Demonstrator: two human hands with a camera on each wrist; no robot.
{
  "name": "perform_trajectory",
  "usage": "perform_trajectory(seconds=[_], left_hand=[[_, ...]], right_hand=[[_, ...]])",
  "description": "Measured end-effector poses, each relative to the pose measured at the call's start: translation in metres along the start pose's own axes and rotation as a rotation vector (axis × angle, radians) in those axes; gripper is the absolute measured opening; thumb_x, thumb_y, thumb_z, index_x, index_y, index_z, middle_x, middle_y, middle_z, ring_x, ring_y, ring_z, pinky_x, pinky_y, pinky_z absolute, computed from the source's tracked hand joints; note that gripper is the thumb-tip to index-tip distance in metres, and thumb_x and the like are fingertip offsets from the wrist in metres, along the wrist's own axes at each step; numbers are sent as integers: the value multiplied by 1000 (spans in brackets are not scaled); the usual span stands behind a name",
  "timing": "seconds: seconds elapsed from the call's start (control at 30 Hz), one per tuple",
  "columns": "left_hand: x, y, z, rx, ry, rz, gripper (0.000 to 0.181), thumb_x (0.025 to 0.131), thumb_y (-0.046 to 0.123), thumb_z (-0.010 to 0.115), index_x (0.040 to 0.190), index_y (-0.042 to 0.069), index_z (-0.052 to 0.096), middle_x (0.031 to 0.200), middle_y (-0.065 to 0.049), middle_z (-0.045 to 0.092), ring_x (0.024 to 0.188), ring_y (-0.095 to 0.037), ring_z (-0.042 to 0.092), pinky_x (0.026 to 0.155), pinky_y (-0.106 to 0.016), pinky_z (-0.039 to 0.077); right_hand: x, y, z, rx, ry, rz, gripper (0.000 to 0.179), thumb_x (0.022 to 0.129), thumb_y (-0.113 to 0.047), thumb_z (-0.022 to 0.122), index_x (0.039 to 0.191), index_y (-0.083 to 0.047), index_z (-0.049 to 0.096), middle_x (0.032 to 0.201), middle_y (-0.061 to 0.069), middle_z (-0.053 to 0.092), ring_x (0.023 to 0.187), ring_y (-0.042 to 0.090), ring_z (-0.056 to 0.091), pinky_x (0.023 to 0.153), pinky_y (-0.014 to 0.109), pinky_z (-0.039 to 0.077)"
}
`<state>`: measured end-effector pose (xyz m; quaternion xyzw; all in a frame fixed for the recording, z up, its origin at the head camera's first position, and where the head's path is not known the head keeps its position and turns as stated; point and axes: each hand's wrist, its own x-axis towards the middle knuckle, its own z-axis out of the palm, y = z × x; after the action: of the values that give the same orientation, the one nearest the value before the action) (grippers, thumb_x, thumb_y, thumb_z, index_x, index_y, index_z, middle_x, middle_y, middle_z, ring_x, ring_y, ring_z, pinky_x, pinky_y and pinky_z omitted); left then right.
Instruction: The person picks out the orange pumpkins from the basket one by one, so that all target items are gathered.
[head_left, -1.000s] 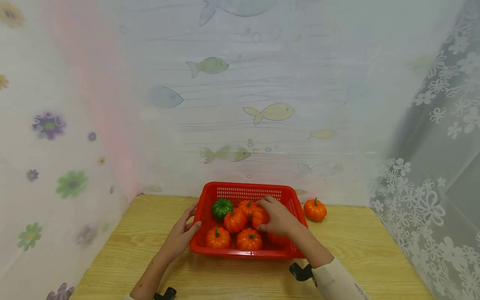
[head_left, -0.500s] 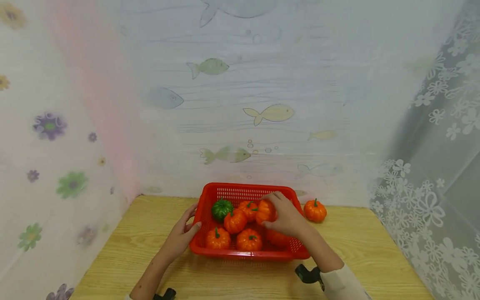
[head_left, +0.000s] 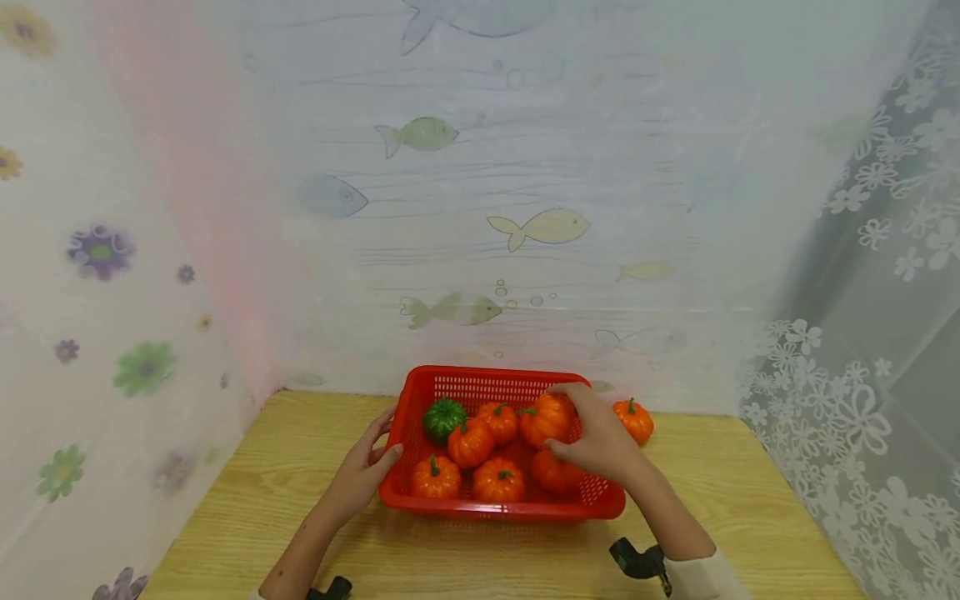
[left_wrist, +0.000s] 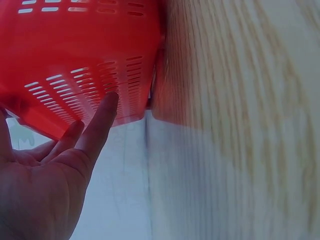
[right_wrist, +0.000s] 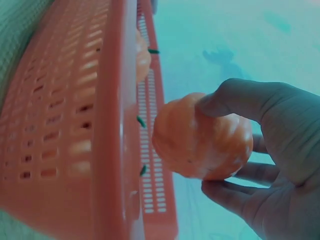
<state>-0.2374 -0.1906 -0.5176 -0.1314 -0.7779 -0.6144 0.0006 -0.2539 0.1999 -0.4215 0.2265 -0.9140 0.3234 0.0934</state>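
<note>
A red plastic basket stands on the wooden table with small pumpkins inside. My left hand holds its left side, thumb at the rim and fingers along the outer wall. In the left wrist view the fingertips meet the slotted wall. My right hand grips an orange pumpkin over the basket's right part, its green stem pointing left. The right wrist view shows thumb and fingers around that pumpkin, above the rim. Its far side is hidden by the palm.
In the basket lie a green pumpkin and several orange ones, one just below the right hand. Another orange pumpkin sits on the table to the right. A wall with fish drawings rises directly behind.
My right hand has lifted the orange pumpkin from among the others and carried it to the right. The left hand and the basket have stayed in place.
</note>
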Motion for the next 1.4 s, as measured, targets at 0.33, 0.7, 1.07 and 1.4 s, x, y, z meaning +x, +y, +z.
perform_trajectory(seconds=[0.33, 0.7, 1.07, 1.4], left_hand=[[1, 0, -1, 4, -2, -5, 65, 110, 20, 60, 168, 21, 30, 162, -19, 42, 137, -47, 57, 93, -42, 63], [1, -1, -1, 2, -1, -8, 65, 111, 18, 59, 168, 21, 29, 162, -20, 41, 137, -47, 56, 95, -43, 62], [0, 0, 0, 3, 1, -12, 65, 111, 17, 59, 168, 21, 29, 162, -20, 41, 137, -47, 56, 95, -42, 62], [0, -1, -1, -16, -10, 1, 65, 111, 18, 59, 168, 20, 28, 162, -20, 41, 138, -49, 55, 95, -43, 62]], right_hand=[[-12, 16, -19, 42, 87, -26, 70, 82, -7, 90, 142, -3, 55, 136, 13, 62, 123, 34, 62, 102, 54, 57], [-25, 28, -36, 111, 164, -14, 72, 82, 2, 86, 143, 1, 48, 140, 17, 57, 128, 41, 59, 99, 58, 58], [-34, 50, -53, 91, 251, 1, 74, 82, 3, 86, 143, 5, 45, 142, 22, 52, 128, 48, 56, 100, 64, 53], [-40, 78, -61, 25, 336, -11, 69, 82, 3, 85, 144, 4, 55, 140, 24, 52, 123, 41, 57, 93, 1, 37]])
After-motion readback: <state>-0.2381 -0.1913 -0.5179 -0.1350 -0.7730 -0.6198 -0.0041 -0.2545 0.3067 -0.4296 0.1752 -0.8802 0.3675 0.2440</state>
